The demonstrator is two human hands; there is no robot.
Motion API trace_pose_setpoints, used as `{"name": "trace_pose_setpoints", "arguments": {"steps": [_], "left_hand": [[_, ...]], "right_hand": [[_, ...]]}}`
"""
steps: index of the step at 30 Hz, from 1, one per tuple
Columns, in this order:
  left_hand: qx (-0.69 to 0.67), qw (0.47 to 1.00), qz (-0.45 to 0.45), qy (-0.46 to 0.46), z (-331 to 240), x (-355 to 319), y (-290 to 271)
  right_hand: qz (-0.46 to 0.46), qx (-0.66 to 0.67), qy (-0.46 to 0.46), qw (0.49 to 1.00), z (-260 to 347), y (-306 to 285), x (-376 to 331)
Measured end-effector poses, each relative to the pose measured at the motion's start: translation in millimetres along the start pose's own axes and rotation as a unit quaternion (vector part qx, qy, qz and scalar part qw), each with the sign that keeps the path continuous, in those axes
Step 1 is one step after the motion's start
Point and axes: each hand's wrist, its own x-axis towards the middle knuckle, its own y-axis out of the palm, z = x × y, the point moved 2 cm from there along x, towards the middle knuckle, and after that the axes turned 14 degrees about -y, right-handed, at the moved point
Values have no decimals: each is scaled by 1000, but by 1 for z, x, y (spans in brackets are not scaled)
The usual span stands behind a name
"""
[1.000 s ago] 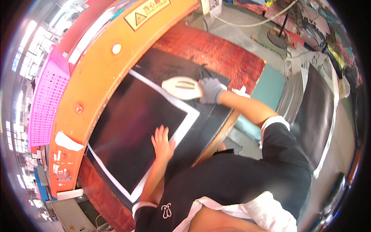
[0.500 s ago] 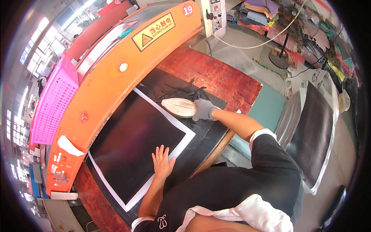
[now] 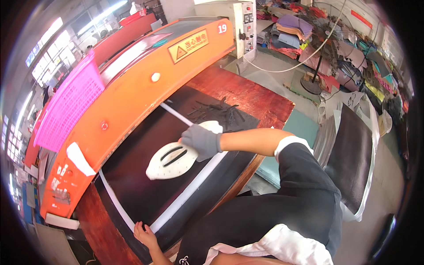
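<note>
**Pale oval plate (image 3: 170,162) in your gloved right hand (image 3: 201,140), left hand (image 3: 145,236) at the sheet's corner**

The plate lies over the black sheet (image 3: 132,159), directly left of your right hand and slightly nearer you. Your right hand, in a grey glove, is curled closed around the plate's right end. One more pale piece (image 3: 213,126) shows past the glove's far side; you can't tell here whether it joins the plate. Your left hand is bare, well apart from the plate, fingers slightly spread against the near corner of the white border (image 3: 190,194); whether they pinch it can't be told.

Counted: one plate with two dark slots, one black sheet, one white border showing along three sides, one orange beam (image 3: 132,95) and one pink basket (image 3: 73,104). Beyond the plate, one heap of dark strips (image 3: 225,112), too tangled to count, lies on the red-brown worktop's (image 3: 265,97) black board (image 3: 243,165).
</note>
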Motion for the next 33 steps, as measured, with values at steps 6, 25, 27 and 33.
{"name": "trace_pose_setpoints", "arguments": {"steps": [6, 25, 27, 33], "left_hand": [[-36, 999, 23, 14, 47, -29, -16], [-205, 977, 35, -38, 33, -24, -11], [-203, 978, 36, -36, 32, -24, -14], [-177, 980, 82, -27, 45, 17, -20]], "right_hand": [[143, -68, -234, 959, 66, 41, 131], [154, -251, -558, 776, 109, 181, 320], [127, -247, -533, 799, 105, 195, 310], [90, 184, 81, 975, 113, 189, 188]]}}
